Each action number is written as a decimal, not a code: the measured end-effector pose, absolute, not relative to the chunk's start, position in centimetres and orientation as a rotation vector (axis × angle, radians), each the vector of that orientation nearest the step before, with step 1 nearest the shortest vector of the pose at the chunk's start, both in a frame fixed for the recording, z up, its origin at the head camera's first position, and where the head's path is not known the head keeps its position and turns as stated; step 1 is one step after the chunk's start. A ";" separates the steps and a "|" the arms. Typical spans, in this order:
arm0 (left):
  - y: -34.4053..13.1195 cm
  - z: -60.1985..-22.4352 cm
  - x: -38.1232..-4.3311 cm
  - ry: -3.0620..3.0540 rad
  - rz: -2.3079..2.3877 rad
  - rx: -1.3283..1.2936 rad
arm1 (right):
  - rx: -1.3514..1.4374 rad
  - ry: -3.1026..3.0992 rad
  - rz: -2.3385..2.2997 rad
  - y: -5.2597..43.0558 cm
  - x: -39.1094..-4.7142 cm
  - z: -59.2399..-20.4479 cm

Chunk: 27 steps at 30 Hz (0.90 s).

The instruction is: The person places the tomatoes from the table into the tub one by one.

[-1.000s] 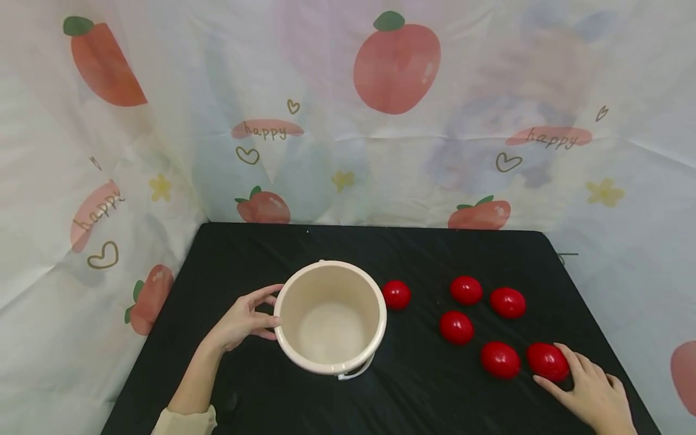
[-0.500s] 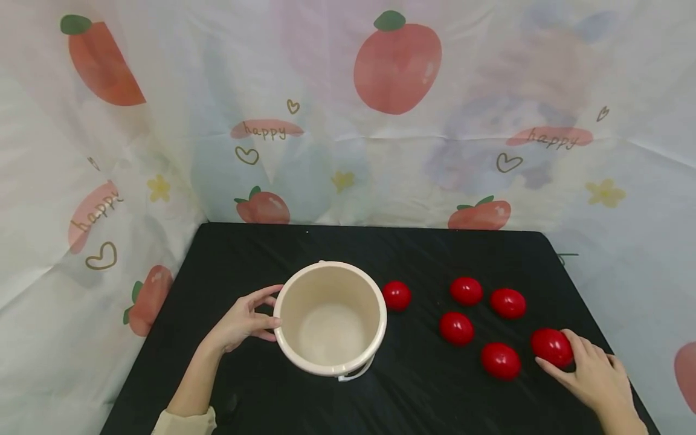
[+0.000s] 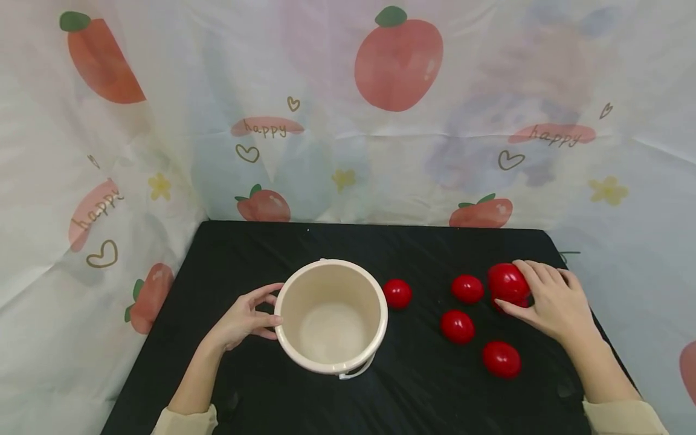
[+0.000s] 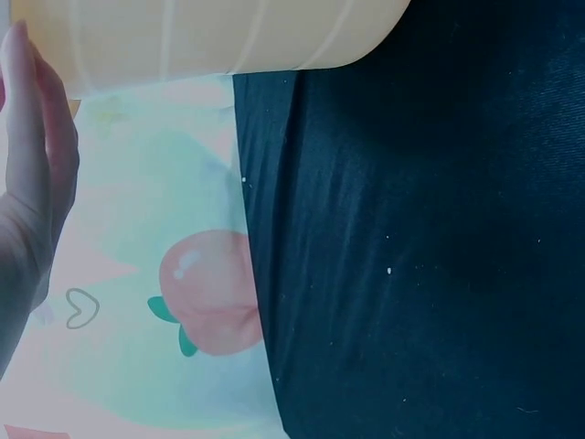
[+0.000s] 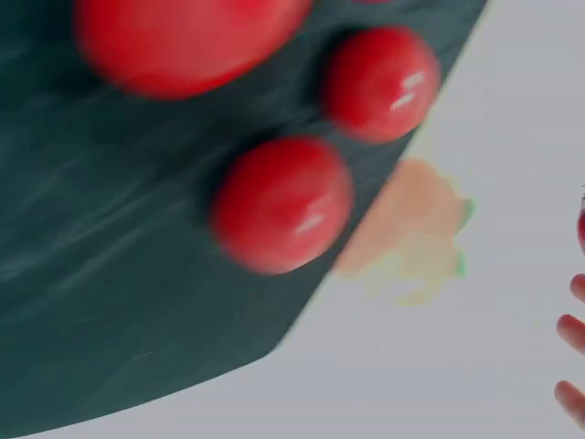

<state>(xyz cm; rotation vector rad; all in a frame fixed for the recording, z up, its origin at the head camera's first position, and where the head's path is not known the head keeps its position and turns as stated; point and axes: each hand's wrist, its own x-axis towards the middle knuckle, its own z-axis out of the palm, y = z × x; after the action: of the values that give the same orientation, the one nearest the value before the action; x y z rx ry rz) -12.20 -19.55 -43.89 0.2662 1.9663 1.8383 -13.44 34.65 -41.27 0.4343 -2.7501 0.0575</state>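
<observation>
In the head view, my left hand (image 3: 244,320) rests against the left outer side of a cream bucket (image 3: 375,353), its thumb at the rim. In the left wrist view, the fingers (image 4: 57,137) lie fairly straight along the bucket wall (image 4: 210,37). My right hand (image 3: 557,296) holds a glossy red ball (image 3: 507,281) between thumb and fingers at the right of the table. Just beneath it, another red ball is mostly hidden. In the right wrist view, only fingertips (image 5: 572,334) and a sliver of red show at the right edge.
Several more red balls lie between bucket and right hand: one beside the bucket (image 3: 397,293), others further right, including a near ball (image 3: 501,359). The black-covered table (image 3: 304,405) meets a printed cloth (image 3: 321,72) behind it and at its sides.
My right hand has moved away from the near right corner toward the back, carrying the red ball above another ball. Left hand and bucket have stayed put.
</observation>
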 end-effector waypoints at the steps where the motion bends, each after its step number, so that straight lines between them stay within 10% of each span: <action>1: -19.6 -43.9 -12.2 1.966 1.839 0.265 | 0.480 -2.722 0.053 33.9 -13.9 -40.9; 27: -19.6 -44.1 -12.3 1.948 1.853 0.236 | 1.281 -2.406 0.007 11.5 -17.2 -40.9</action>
<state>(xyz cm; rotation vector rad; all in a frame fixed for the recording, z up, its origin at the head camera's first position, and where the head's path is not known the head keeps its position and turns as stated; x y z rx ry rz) -12.29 -19.61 -44.10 0.2363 1.9478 1.8534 -17.22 11.50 -40.93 1.2811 -2.4061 0.0075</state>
